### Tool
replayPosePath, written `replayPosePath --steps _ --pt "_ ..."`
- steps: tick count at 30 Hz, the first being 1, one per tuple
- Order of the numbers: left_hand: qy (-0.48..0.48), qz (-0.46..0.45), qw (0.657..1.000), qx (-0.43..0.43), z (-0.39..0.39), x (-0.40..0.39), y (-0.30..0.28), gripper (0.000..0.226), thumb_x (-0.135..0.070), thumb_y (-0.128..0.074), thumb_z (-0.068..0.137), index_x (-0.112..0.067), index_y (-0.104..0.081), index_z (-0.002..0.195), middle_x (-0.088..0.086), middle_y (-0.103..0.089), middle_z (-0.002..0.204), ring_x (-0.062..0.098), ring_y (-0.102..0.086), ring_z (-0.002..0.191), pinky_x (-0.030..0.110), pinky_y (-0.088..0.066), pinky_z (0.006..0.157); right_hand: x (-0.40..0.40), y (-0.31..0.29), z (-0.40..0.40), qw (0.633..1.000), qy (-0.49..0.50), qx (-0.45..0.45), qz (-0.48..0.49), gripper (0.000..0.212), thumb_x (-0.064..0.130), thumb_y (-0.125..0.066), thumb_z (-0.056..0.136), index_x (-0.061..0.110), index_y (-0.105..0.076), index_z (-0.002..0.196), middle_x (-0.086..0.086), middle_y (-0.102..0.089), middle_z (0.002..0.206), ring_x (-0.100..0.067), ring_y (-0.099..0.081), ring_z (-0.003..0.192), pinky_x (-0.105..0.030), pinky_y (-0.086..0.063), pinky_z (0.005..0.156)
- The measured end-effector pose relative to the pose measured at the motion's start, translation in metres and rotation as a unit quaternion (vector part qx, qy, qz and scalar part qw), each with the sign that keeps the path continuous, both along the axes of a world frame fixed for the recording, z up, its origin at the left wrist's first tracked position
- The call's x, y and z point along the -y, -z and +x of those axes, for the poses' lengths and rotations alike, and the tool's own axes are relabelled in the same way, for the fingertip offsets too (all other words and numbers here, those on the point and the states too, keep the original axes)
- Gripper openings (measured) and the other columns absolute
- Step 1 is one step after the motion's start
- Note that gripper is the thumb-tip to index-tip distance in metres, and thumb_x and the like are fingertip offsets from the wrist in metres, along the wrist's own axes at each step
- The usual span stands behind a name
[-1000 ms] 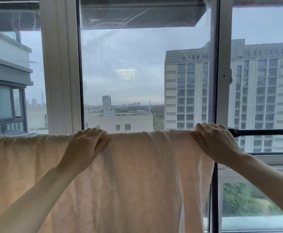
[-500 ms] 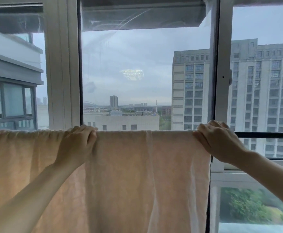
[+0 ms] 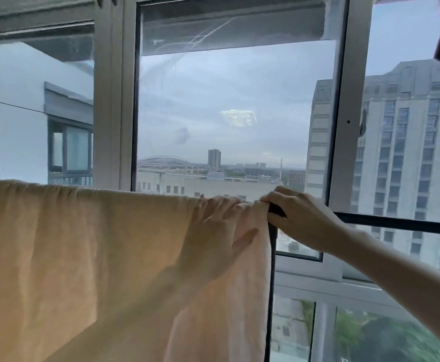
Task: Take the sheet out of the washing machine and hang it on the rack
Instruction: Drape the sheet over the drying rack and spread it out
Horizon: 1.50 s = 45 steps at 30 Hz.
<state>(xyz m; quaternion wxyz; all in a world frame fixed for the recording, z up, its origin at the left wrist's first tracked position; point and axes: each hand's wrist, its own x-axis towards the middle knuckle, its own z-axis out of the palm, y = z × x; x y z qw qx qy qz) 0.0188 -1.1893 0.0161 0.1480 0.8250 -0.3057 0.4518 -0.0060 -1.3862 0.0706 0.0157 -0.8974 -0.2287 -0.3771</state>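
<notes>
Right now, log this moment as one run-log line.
step: spreading sheet on rack bar | left hand: flat on sheet | right hand: fingers pinching sheet's edge at bar | sheet: draped over bar

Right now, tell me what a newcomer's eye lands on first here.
First, the peach sheet draped over the dark rack bar, filling the lower left. Next, the two hands at its right edge: the left hand lies flat with fingers spread on the cloth, and the right hand pinches the bunched corner at the bar. Behind, the window shows a tall pale building at right.
</notes>
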Motion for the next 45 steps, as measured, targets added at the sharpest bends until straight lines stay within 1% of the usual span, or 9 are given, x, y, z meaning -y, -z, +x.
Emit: replayPosePath --steps 6,10,15,20,25,33,36,39,45 --pt "-0.155 0.007 0.988 -0.014 -0.015 0.047 -0.014 0.042 -0.053 -0.043 0.086 -0.022 -0.052 0.113 -0.002 -0.057 0.103 0.023 -0.055 0.099 0.040 -0.045 0.078 -0.009 -0.019 0.014 0.992 -0.044 -0.038 0.116 0.020 0.018 -0.055 0.089 0.026 -0.074 0.091 0.013 -0.064 0.088 -0.012 -0.060 0.084 -0.035 -0.050 0.078" --pt "-0.063 -0.109 0.986 -0.105 -0.016 0.019 -0.011 0.016 -0.039 -0.046 0.095 -0.027 -0.054 0.088 -0.010 -0.064 0.085 0.015 -0.063 0.082 0.033 -0.051 0.070 -0.014 -0.023 0.027 0.986 -0.065 -0.064 0.139 0.018 0.019 -0.051 0.092 0.025 -0.067 0.083 0.005 -0.068 0.083 -0.016 -0.062 0.079 -0.040 -0.053 0.073" --pt "0.090 -0.284 0.908 -0.293 -0.019 -0.022 -0.038 0.016 -0.028 -0.051 0.095 -0.018 -0.055 0.084 0.004 -0.071 0.079 0.010 -0.063 0.064 0.017 -0.043 0.052 -0.042 -0.038 0.038 0.980 -0.105 -0.090 0.147 0.022 0.016 -0.042 0.099 0.006 -0.060 0.091 -0.003 -0.057 0.080 -0.018 -0.053 0.075 -0.021 -0.040 0.060" --pt "0.111 -0.291 0.907 -0.285 -0.011 -0.072 -0.058 0.018 -0.027 -0.053 0.096 -0.012 -0.059 0.089 0.004 -0.070 0.085 0.016 -0.066 0.080 0.029 -0.049 0.073 -0.073 -0.064 0.055 0.957 -0.157 -0.184 0.158 0.029 0.025 -0.047 0.098 0.007 -0.057 0.078 -0.001 -0.048 0.070 -0.010 -0.042 0.061 -0.016 -0.031 0.050" --pt "0.108 -0.237 0.920 -0.292 -0.008 -0.126 -0.071 0.042 -0.051 -0.069 0.079 -0.010 -0.060 0.088 0.007 -0.050 0.070 0.015 -0.048 0.064 0.027 -0.035 0.062 -0.084 -0.085 0.067 0.962 -0.137 -0.236 0.013 0.024 0.038 -0.071 0.079 0.026 -0.058 0.064 0.012 -0.038 0.056 -0.002 -0.033 0.047 -0.016 -0.028 0.050" --pt "0.064 -0.222 0.954 -0.192 0.018 -0.169 -0.085 0.019 -0.032 -0.075 0.078 -0.017 -0.063 0.079 0.013 -0.060 0.070 0.013 -0.054 0.063 0.019 -0.038 0.063 -0.126 -0.081 0.087 0.953 -0.096 -0.280 -0.066 0.028 0.027 -0.061 0.090 0.028 -0.052 0.064 0.011 -0.045 0.053 -0.001 -0.034 0.040 -0.015 -0.029 0.049" --pt "-0.008 -0.123 0.967 -0.222 0.024 -0.185 -0.093 0.031 -0.042 -0.081 0.067 -0.032 -0.063 0.091 0.002 -0.063 0.074 0.014 -0.059 0.066 0.016 -0.039 0.060 -0.139 -0.092 0.101 0.952 -0.026 -0.300 0.052 0.020 0.019 -0.047 0.098 0.016 -0.054 0.079 -0.004 -0.059 0.053 -0.011 -0.045 0.039 -0.023 -0.037 0.048" --pt "-0.090 -0.034 0.977 -0.189 0.034 -0.201 -0.096 0.037 -0.021 -0.076 0.074 -0.031 -0.061 0.106 -0.012 -0.061 0.082 0.000 -0.055 0.072 0.009 -0.038 0.055 -0.169 -0.102 0.111 0.875 -0.009 -0.383 0.296 0.023 0.010 -0.031 0.096 0.003 -0.049 0.084 -0.023 -0.065 0.060 -0.030 -0.058 0.051 -0.027 -0.038 0.051" --pt "-0.133 -0.161 0.976 -0.070 0.056 -0.263 -0.090 0.015 -0.024 -0.073 0.081 -0.028 -0.064 0.091 -0.017 -0.062 0.079 -0.001 -0.057 0.072 0.014 -0.044 0.063 -0.239 -0.094 0.150 0.899 -0.084 -0.257 0.345 0.021 -0.011 -0.049 0.087 -0.001 -0.056 0.104 -0.024 -0.067 0.095 -0.033 -0.068 0.080 -0.048 -0.059 0.071"
